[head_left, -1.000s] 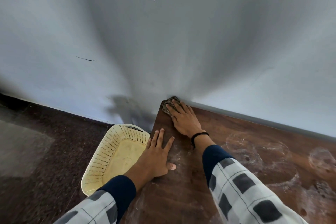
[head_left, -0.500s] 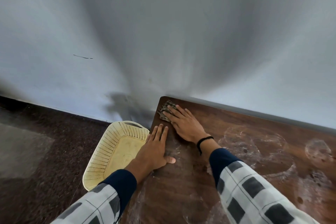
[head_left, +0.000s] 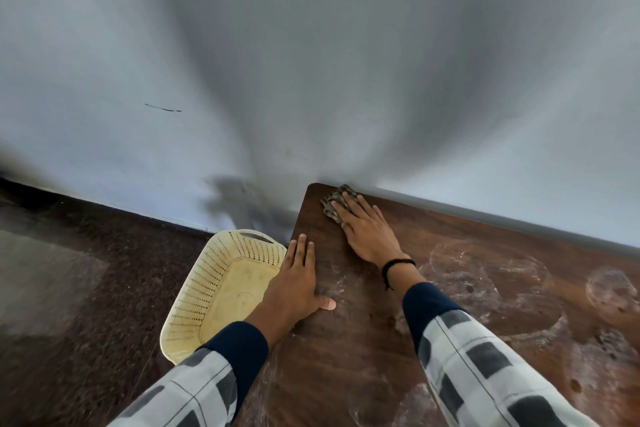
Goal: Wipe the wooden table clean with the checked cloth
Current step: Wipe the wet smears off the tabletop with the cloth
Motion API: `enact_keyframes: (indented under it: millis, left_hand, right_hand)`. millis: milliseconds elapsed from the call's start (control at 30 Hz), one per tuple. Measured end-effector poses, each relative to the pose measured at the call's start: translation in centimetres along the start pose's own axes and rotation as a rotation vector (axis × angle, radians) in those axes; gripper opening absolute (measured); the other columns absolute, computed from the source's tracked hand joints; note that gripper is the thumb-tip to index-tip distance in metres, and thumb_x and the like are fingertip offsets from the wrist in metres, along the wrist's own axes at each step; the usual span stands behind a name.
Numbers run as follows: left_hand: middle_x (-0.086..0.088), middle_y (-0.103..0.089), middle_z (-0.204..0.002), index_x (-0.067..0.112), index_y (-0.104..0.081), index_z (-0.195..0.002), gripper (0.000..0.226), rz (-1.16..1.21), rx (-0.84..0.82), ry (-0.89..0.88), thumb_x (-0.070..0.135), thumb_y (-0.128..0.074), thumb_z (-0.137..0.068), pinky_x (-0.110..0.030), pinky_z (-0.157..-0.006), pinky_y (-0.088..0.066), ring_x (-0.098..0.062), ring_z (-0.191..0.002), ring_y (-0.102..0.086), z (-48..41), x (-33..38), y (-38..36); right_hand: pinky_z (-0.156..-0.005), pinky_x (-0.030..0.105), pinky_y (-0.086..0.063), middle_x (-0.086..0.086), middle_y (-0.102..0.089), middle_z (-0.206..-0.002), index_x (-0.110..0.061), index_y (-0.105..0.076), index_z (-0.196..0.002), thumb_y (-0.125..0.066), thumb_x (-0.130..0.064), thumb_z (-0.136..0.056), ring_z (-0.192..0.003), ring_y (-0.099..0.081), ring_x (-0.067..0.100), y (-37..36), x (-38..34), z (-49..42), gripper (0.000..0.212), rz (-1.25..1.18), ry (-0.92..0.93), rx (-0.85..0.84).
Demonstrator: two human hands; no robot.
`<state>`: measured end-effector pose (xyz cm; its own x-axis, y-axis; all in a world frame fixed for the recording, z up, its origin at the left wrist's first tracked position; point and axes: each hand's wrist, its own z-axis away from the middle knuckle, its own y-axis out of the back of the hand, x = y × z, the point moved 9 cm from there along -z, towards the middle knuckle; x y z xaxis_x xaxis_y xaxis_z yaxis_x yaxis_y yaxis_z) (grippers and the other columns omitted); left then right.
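The dark wooden table runs along the wall and carries whitish smears and ring marks over its middle and right side. My right hand lies flat on the small checked cloth and presses it down at the table's far left corner, close to the wall. Only the cloth's far edge shows past my fingers. My left hand rests flat on the table's left edge, fingers together, thumb on the wood, with nothing in it.
A pale yellow perforated plastic basket sits on the dark speckled floor right beside the table's left edge, under my left wrist. A grey-white wall bounds the table's far side.
My right hand slid the cloth along the far left corner, first a little toward me and left, then back against the wall. My left hand's fingers drew together on the edge.
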<state>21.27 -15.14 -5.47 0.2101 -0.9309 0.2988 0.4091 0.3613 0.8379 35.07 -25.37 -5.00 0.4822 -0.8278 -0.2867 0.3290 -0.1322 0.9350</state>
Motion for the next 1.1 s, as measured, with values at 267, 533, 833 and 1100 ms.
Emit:
enact_keyframes:
  millis: [267,533,833,1100]
  left_hand:
    - [-0.003,0.029,-0.160,0.010,0.018,-0.155,0.131,-0.007,0.014,-0.004,0.072,-0.065,-0.075,-0.039,-0.122,-0.013,-0.021,-0.149,0.023,0.1,-0.2,0.0]
    - [-0.005,0.027,-0.161,0.010,0.016,-0.155,0.132,0.017,0.011,-0.017,0.070,-0.067,-0.073,-0.040,-0.124,-0.008,-0.021,-0.149,0.023,0.1,-0.3,0.3]
    - [-0.006,0.027,-0.161,0.009,0.017,-0.155,0.131,0.000,0.000,-0.017,0.070,-0.066,-0.075,-0.039,-0.124,-0.008,-0.022,-0.149,0.022,0.1,-0.1,0.2]
    - [-0.005,0.023,-0.163,0.009,0.013,-0.156,0.131,0.036,0.026,-0.027,0.070,-0.069,-0.073,-0.039,-0.123,-0.007,-0.021,-0.150,0.019,0.2,-0.2,0.2]
  right_hand:
    - [-0.124,0.040,0.000,-0.014,-0.003,-0.166,-0.042,-0.010,-0.157,-0.027,-0.033,-0.107,-0.153,0.004,0.014,-1.1,-3.2,1.4,0.054,0.072,0.197,-0.007]
    - [-0.124,0.042,0.001,-0.009,-0.005,-0.167,-0.036,-0.015,-0.158,-0.029,-0.029,-0.105,-0.154,0.002,0.019,0.2,-1.4,-1.0,0.055,0.018,-0.026,0.060]
    - [-0.123,0.041,0.000,-0.013,0.000,-0.166,-0.041,-0.008,-0.158,-0.024,-0.035,-0.108,-0.154,0.003,0.017,0.5,-0.1,-1.2,0.053,0.058,0.054,-0.040]
    - [-0.124,0.040,-0.003,-0.012,-0.006,-0.166,-0.038,-0.016,-0.158,-0.028,-0.034,-0.108,-0.154,0.000,0.014,-0.6,-2.1,0.4,0.051,0.010,0.105,-0.008]
